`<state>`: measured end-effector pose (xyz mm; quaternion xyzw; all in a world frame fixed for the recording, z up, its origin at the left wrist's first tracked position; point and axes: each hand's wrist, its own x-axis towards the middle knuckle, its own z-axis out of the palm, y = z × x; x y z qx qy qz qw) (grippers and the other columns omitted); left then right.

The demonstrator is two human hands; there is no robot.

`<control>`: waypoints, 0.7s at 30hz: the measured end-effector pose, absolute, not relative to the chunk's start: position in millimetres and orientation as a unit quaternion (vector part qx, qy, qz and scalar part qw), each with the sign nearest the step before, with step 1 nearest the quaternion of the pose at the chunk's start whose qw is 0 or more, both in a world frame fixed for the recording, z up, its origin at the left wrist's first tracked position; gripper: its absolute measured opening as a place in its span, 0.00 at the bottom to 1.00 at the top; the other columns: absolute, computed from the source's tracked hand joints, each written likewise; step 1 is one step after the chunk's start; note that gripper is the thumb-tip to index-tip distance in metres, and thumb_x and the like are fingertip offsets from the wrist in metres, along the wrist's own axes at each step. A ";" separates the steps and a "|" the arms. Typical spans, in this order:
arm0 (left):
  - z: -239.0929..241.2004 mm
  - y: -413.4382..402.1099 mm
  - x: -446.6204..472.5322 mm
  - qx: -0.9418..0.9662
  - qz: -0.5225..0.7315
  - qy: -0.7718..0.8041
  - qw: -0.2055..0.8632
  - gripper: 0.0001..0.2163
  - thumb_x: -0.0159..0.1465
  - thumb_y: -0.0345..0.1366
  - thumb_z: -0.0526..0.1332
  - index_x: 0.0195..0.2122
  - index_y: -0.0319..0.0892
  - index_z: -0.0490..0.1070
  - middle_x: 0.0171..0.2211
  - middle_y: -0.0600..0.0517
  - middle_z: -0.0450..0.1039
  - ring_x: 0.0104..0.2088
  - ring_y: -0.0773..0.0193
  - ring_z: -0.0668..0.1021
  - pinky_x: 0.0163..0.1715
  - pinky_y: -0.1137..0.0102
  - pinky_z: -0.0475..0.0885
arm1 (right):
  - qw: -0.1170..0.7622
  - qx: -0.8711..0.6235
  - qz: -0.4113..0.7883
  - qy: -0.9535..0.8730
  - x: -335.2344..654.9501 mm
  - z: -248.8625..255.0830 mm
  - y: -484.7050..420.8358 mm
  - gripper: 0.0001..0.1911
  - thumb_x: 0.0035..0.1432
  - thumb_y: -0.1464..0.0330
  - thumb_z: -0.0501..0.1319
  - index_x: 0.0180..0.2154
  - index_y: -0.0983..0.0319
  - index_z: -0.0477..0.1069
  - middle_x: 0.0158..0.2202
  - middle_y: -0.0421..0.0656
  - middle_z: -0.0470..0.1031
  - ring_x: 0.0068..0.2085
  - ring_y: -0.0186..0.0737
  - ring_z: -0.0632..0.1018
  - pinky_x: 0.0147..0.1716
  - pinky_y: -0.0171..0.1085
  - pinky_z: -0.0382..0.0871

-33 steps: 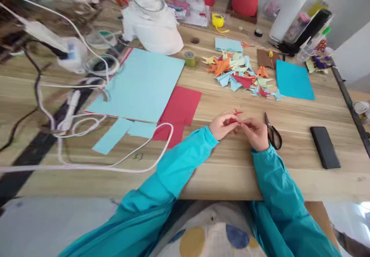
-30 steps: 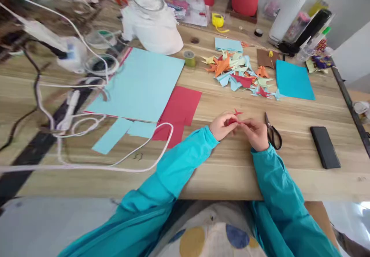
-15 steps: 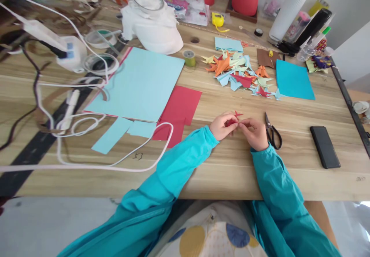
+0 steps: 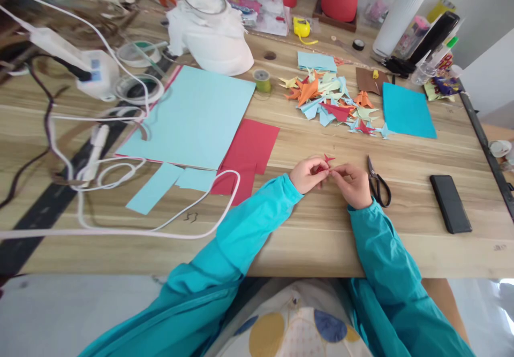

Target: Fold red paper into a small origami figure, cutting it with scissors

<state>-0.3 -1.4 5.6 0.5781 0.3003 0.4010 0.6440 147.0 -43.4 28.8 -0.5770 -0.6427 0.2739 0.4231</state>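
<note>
Left fingers (image 4: 317,162) around red paper (image 4: 320,169), right fingers (image 4: 340,169) at its edge

The hands (image 4: 351,184) meet over the front middle of the bench (image 4: 313,244); a paper scrap (image 4: 328,158) sits just behind their fingertips; the scissors (image 4: 378,181) lie just right of the right hand, the phone (image 4: 450,204) farther right; behind the hands spreads a heap of folded papers (image 4: 339,112), with a spool (image 4: 262,81) to its left, a square sheet (image 4: 408,111) to its right and a tape measure (image 4: 301,27) behind; on the left lies a large sheet (image 4: 193,116), a cap (image 4: 228,52) behind it, paper strips (image 4: 155,188) before it.
</note>
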 end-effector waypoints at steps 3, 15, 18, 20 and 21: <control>5.6 -1.3 -0.8 0.584 0.399 0.300 0.641 0.08 0.54 0.36 0.63 0.27 0.36 0.67 0.26 0.54 0.63 0.18 0.73 0.70 0.14 0.77 0.69 | 0.421 -0.583 0.273 -0.639 147.1 28.8 -43.2 0.06 0.52 0.67 0.60 0.28 0.63 0.74 0.27 0.45 0.78 0.29 0.39 0.77 0.31 0.37 0.70; 6.2 -0.9 -2.0 0.594 0.398 0.306 0.629 0.08 0.54 0.35 0.63 0.26 0.36 0.66 0.29 0.53 0.64 0.18 0.75 0.70 0.13 0.79 0.68 | 0.407 -0.569 0.246 -0.671 148.1 28.5 -44.0 0.05 0.53 0.68 0.60 0.29 0.62 0.74 0.27 0.44 0.78 0.30 0.39 0.77 0.32 0.37 0.70; 6.3 -1.0 -2.7 0.601 0.395 0.307 0.623 0.07 0.54 0.34 0.62 0.26 0.36 0.67 0.29 0.52 0.64 0.18 0.75 0.70 0.13 0.79 0.67 | 0.395 -0.558 0.208 -0.700 149.1 27.8 -43.5 0.05 0.54 0.69 0.59 0.29 0.61 0.73 0.28 0.44 0.78 0.31 0.39 0.77 0.33 0.38 0.70; 6.5 -0.9 -3.2 0.603 0.393 0.309 0.622 0.07 0.54 0.34 0.62 0.25 0.36 0.66 0.29 0.53 0.64 0.17 0.76 0.70 0.12 0.79 0.66 | 0.386 -0.548 0.184 -0.719 149.7 27.0 -43.1 0.05 0.54 0.69 0.58 0.30 0.60 0.73 0.29 0.43 0.77 0.32 0.40 0.77 0.34 0.38 0.70; 6.6 -0.9 -3.4 0.603 0.391 0.310 0.622 0.07 0.54 0.34 0.62 0.25 0.36 0.66 0.29 0.53 0.64 0.17 0.76 0.70 0.12 0.80 0.66 | 0.381 -0.545 0.172 -0.727 149.9 26.5 -42.9 0.05 0.55 0.70 0.58 0.30 0.59 0.73 0.29 0.43 0.77 0.32 0.40 0.77 0.34 0.38 0.69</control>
